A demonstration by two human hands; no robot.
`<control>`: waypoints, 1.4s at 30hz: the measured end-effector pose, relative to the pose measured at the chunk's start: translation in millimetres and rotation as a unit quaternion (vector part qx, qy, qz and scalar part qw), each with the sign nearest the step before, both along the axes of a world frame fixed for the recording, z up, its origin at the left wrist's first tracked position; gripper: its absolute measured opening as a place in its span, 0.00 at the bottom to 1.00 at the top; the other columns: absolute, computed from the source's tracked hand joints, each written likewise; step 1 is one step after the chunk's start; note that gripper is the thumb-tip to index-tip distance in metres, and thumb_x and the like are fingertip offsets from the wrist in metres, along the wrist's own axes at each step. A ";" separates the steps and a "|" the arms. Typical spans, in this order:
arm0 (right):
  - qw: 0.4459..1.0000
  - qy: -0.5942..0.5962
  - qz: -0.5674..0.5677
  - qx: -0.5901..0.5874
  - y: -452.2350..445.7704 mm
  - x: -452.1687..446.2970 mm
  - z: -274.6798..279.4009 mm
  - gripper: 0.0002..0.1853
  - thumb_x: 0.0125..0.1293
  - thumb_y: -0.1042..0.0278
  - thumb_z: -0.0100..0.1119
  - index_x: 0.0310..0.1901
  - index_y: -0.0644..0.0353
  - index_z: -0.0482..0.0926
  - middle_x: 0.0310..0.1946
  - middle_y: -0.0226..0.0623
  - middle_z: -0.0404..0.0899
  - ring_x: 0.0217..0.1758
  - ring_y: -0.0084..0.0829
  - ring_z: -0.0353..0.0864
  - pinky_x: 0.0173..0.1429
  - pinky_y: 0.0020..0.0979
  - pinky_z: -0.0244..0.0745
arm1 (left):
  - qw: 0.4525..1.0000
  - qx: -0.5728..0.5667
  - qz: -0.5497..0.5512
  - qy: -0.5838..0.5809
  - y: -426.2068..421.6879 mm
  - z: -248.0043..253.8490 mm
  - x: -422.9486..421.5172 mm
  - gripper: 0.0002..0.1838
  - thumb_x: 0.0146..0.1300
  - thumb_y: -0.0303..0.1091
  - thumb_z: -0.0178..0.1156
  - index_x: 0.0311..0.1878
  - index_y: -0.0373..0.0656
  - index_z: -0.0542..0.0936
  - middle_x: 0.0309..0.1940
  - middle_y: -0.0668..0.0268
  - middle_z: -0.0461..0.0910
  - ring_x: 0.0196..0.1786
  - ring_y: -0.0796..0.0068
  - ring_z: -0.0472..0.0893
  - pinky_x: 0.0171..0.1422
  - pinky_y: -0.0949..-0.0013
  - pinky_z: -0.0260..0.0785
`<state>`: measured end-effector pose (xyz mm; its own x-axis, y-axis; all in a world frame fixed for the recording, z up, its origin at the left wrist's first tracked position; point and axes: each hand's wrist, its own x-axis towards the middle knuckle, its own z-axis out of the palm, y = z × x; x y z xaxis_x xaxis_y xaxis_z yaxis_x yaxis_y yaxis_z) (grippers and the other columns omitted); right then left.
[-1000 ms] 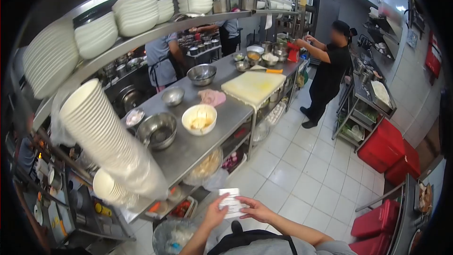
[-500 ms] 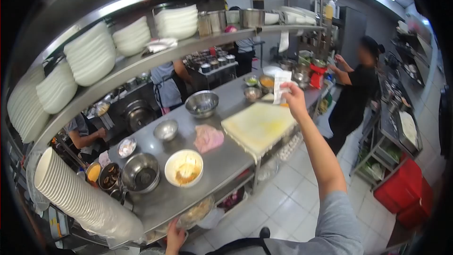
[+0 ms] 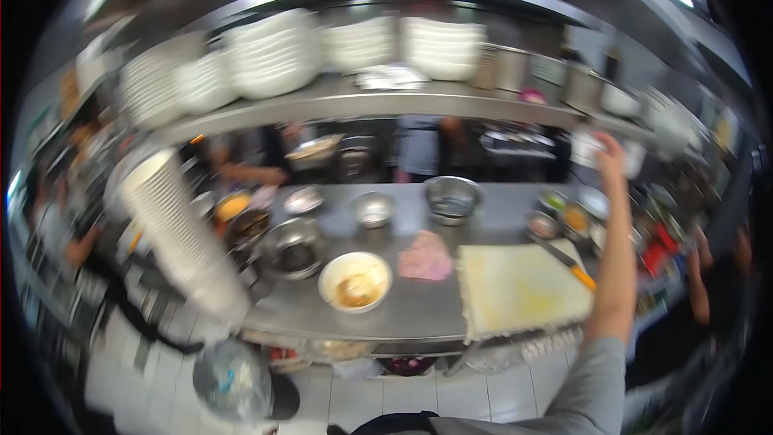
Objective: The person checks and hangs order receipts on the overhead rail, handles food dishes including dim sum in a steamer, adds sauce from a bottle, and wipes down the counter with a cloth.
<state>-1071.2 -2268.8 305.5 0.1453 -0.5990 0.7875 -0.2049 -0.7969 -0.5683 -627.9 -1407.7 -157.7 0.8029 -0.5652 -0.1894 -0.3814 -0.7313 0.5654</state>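
My right hand is raised at the right end of the overhead shelf, its fingers pinched on a white paper slip. Motion blurs the slip's edges. Below my right forearm lies a white cutting board with an orange-handled knife across its back right corner. Left of the board are a pink cloth and a white bowl with brown and pale contents. My left hand is out of view.
Stacked white plates stand on the shelf. A tall stack of cups leans at the left of the steel counter. Metal bowls line its back. A lined bin stands on the floor. People are at left, behind and right.
The view has swung toward the counter. My right hand has risen with the slip, first held in both hands, to the overhead shelf. My left hand has left the view.
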 end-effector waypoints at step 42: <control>0.630 0.583 0.496 0.133 782.9 560.7 -298.4 0.20 0.57 0.62 0.58 0.50 0.62 0.75 0.47 0.47 0.77 0.51 0.41 0.75 0.57 0.37 0.67 | 0.877 -0.211 0.252 0.350 368.5 92.5 6.9 0.14 0.59 0.38 0.54 0.37 0.37 0.82 0.32 0.57 0.82 0.35 0.66 0.79 0.41 0.60 0.71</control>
